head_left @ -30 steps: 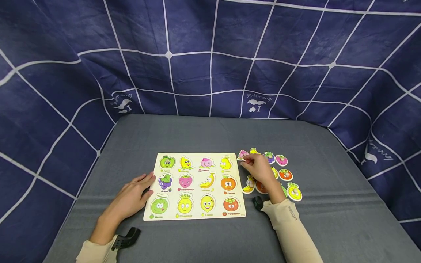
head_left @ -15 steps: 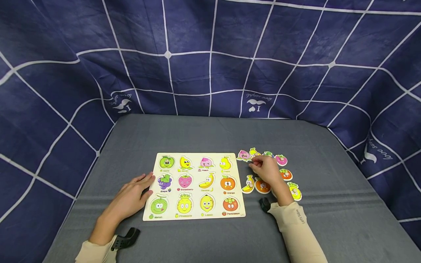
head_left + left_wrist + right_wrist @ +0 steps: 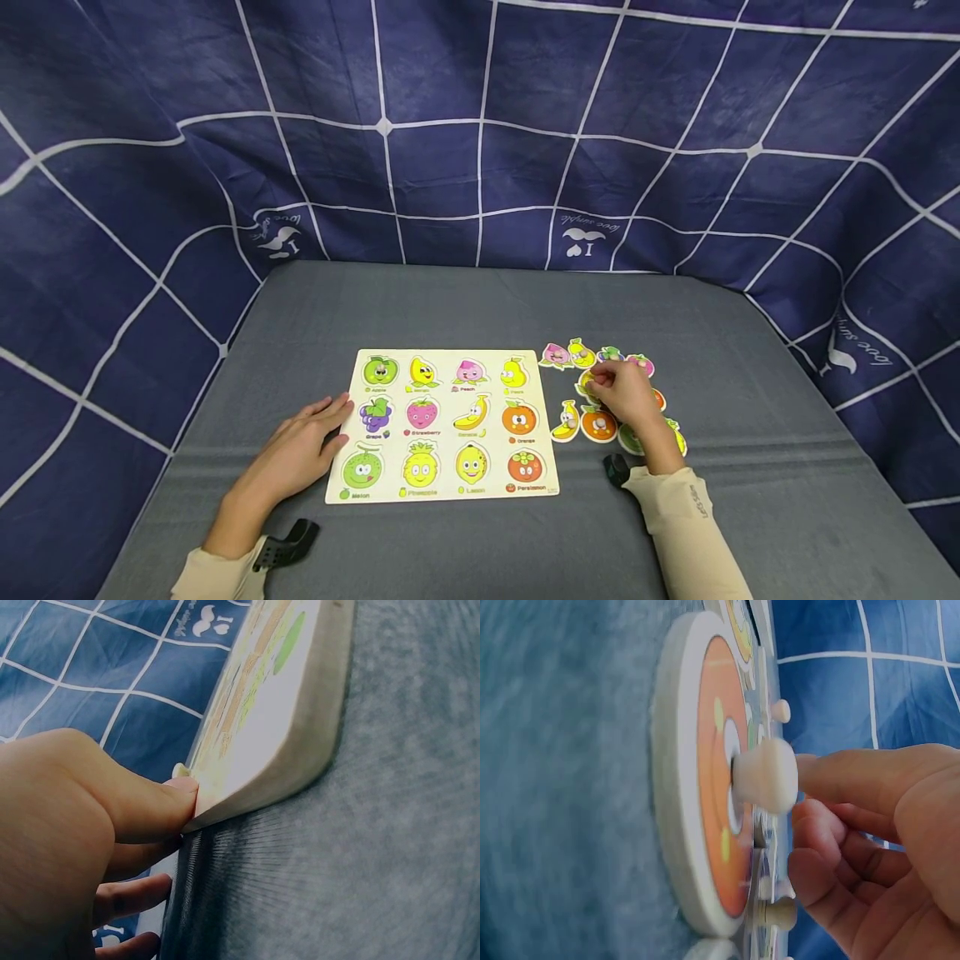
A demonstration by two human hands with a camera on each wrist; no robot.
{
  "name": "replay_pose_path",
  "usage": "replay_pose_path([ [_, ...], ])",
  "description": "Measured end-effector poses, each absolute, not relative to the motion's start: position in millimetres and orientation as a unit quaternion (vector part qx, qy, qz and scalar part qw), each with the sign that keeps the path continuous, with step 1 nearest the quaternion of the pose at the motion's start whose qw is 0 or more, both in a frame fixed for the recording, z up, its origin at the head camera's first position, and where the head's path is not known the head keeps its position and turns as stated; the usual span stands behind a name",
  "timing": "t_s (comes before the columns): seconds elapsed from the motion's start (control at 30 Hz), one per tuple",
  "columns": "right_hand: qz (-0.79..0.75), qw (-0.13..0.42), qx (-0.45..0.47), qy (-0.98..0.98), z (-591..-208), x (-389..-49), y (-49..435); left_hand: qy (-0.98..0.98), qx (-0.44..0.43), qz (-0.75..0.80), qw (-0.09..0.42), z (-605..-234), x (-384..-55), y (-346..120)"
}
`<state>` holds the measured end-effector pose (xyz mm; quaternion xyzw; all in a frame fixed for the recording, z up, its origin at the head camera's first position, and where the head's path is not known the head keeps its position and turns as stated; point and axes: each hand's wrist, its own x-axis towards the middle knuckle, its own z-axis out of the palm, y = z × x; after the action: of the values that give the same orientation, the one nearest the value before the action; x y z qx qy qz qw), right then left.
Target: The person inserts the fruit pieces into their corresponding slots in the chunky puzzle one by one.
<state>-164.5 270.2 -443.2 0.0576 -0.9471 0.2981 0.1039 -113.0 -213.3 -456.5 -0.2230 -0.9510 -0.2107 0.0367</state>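
Note:
A fruit puzzle board (image 3: 442,425) lies flat on the table, its printed fruits named beneath. My left hand (image 3: 303,442) rests at the board's left edge; in the left wrist view its thumb (image 3: 154,806) touches the board's edge near the corner. To the right of the board, my right hand (image 3: 626,392) pinches at a yellow fruit puzzle piece (image 3: 583,385), mostly hidden by the fingers. In the right wrist view the fingers are curled behind the orange piece (image 3: 724,877), whose white knob (image 3: 772,776) stands in front of them; the grip itself is hidden there.
Around the right hand lie a peach piece (image 3: 556,356), a yellow pear-shaped piece (image 3: 581,353), a banana piece (image 3: 566,422) and several others, some partly covered by the hand and forearm. A grey cloth (image 3: 450,304) covers the table; a blue checked curtain (image 3: 435,175) hangs behind it.
My right hand has moved from beside the peach piece to the right and slightly nearer, uncovering the peach piece and a yellow piece at its fingertips. The left hand and board stay put.

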Motion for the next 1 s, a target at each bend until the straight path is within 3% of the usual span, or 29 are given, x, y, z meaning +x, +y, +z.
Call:
replay_pose_path([
  [1.0,0.276,0.096,0.049,-0.955,-445.7,-165.5,271.1,-0.950,-0.225,-0.213,0.039,-459.2,-115.4,-215.1],
])
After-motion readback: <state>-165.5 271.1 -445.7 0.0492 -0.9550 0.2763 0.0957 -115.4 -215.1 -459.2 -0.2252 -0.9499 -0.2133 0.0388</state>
